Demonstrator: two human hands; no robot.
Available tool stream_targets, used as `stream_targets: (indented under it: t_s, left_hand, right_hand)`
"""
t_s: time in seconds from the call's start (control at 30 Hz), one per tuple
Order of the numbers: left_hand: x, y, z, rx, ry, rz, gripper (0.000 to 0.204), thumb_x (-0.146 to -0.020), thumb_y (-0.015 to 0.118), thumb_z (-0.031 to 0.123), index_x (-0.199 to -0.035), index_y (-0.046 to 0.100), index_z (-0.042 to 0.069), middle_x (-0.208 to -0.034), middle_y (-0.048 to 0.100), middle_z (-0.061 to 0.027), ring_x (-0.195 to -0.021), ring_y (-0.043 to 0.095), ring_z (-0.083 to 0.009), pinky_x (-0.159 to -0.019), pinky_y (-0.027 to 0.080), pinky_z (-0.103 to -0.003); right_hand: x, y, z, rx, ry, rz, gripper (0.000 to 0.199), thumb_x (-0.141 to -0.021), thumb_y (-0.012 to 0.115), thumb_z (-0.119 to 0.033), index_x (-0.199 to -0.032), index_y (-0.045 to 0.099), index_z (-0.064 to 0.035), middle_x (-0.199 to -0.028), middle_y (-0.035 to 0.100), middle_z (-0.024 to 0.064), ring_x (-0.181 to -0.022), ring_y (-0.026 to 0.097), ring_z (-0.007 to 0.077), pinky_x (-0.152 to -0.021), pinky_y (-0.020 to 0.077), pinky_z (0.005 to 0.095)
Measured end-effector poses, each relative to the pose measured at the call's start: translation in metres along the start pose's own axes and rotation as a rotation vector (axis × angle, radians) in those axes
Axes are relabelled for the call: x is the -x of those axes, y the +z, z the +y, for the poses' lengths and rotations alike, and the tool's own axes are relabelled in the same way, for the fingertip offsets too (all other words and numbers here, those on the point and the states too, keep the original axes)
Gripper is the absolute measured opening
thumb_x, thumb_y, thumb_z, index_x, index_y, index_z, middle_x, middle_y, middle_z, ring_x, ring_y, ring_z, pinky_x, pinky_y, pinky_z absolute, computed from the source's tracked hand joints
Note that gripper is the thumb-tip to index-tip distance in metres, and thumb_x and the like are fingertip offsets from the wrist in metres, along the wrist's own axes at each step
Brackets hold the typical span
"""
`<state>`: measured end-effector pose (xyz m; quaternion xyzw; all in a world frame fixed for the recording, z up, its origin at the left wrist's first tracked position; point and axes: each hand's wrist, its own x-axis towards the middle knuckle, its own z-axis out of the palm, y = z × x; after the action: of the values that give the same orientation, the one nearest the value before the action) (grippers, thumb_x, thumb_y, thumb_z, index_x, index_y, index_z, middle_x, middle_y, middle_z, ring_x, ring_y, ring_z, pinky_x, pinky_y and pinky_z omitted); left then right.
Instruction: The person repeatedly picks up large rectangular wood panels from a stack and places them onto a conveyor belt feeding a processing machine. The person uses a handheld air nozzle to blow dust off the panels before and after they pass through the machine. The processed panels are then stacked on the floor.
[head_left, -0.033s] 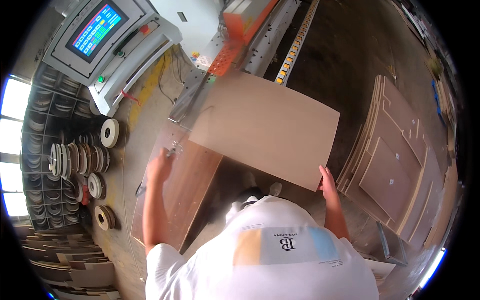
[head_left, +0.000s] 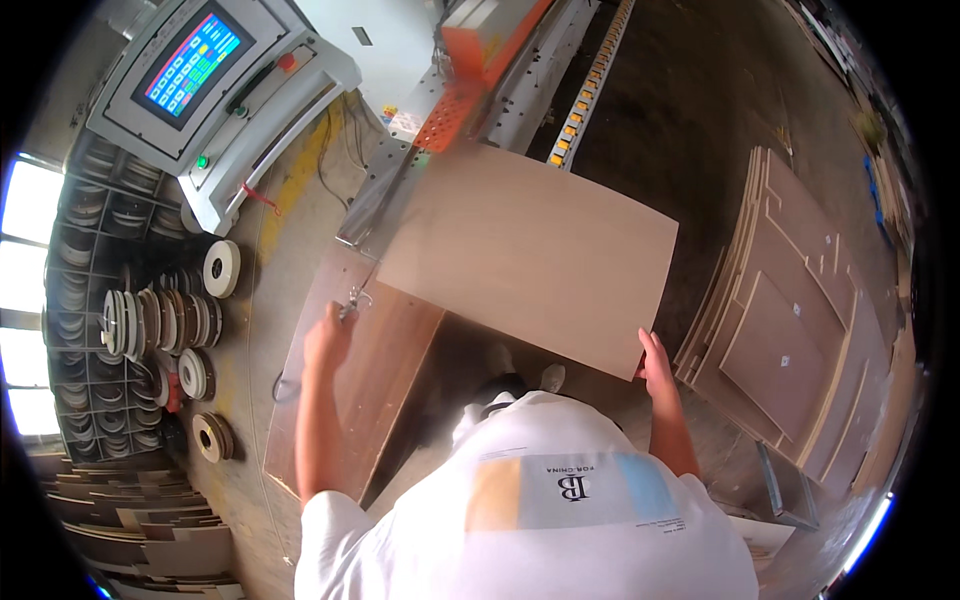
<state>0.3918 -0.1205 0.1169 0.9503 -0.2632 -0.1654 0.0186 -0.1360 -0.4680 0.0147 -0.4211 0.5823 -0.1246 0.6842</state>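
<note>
A flat rectangular beige board (head_left: 530, 255) lies level in front of me, its far left end up against the machine's orange guard (head_left: 450, 115). At its near right corner is my right hand (head_left: 656, 364), the fingers along the edge; part of the grip is hidden. To the left, my left hand (head_left: 326, 338) is closed round a small silver metal tool (head_left: 352, 300) with curved prongs or handles, too small to make out fully. That hand is above the brown wood-look side table (head_left: 375, 350), just left of the board's near left corner.
A grey control panel (head_left: 195, 65) with a lit screen stands at the far left. Edge-banding rolls (head_left: 160, 318) sit left, beside a wire rack. A roller track (head_left: 590, 90) runs away beyond the board. Stacked panels (head_left: 785, 350) lie at right, more cut boards (head_left: 140, 525) at lower left.
My left hand has shifted slightly to the right with the silver tool, closer to the board's edge. The board and my right hand stay practically where they were.
</note>
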Motion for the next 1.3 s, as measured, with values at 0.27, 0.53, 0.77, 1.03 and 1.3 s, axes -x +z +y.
stream_targets:
  t_s: [0.27, 0.53, 0.77, 1.03, 1.3]
  left_hand:
    - [0.159, 0.07, 0.114, 0.136, 0.044, -0.509, 0.058, -0.099, 0.057, 0.053, -0.137, 0.053, 0.009, -0.117, 0.069, -0.0282, -0.114, 0.065, -0.0461, -0.095, 0.051, -0.052]
    - [0.177, 0.094, -0.008, 0.33, -0.323, -0.252, 0.062, -0.099, 0.06, 0.051, -0.138, 0.054, 0.004, -0.109, 0.071, -0.0295, -0.106, 0.068, -0.0467, -0.091, 0.053, -0.052]
    - [0.235, 0.086, 0.035, 0.17, -0.108, -0.427, 0.054, -0.099, 0.06, 0.049, -0.131, 0.056, 0.006, -0.106, 0.071, -0.0295, -0.104, 0.068, -0.0475, -0.087, 0.053, -0.054]
    - [0.223, 0.084, 0.033, 0.168, -0.129, -0.351, 0.051, -0.099, 0.061, 0.049, -0.127, 0.058, 0.007, -0.107, 0.072, -0.0271, -0.105, 0.067, -0.047, -0.089, 0.052, -0.053]
    - [0.14, 0.133, -0.016, 1.2, -0.583, -0.058, 0.028, -0.108, 0.054, 0.037, -0.096, 0.043, 0.014, -0.063, 0.045, -0.0004, -0.043, 0.044, -0.0122, -0.036, 0.03, -0.027]
  right_hand:
    - [-0.024, -0.007, 0.03, -0.162, 0.013, 0.107, 0.048, -0.101, 0.055, -0.056, -0.122, 0.066, -0.0147, -0.101, 0.07, -0.0015, -0.082, 0.066, 0.0104, -0.06, 0.0547, 0.0303]
    - [-0.032, -0.025, 0.043, 0.101, -0.141, 0.099, 0.045, -0.103, 0.054, -0.049, -0.116, 0.067, -0.007, -0.109, 0.07, 0.0059, -0.093, 0.068, 0.0173, -0.074, 0.0546, 0.0342]
    - [-0.017, -0.012, 0.037, 0.356, -0.327, 0.151, 0.048, -0.106, 0.051, -0.044, -0.116, 0.063, 0.0014, -0.112, 0.069, 0.0156, -0.106, 0.064, 0.0265, -0.094, 0.0475, 0.037]
    - [-0.006, -0.003, 0.018, 0.323, -0.184, 0.195, 0.054, -0.107, 0.049, -0.048, -0.131, 0.058, 0.0002, -0.128, 0.064, 0.0188, -0.12, 0.06, 0.0288, -0.102, 0.0451, 0.038]
    - [-0.018, -0.008, 0.022, 0.041, -0.267, 0.214, 0.06, -0.106, 0.05, -0.052, -0.138, 0.056, -0.0012, -0.139, 0.06, 0.0166, -0.131, 0.054, 0.0256, -0.109, 0.041, 0.0357]
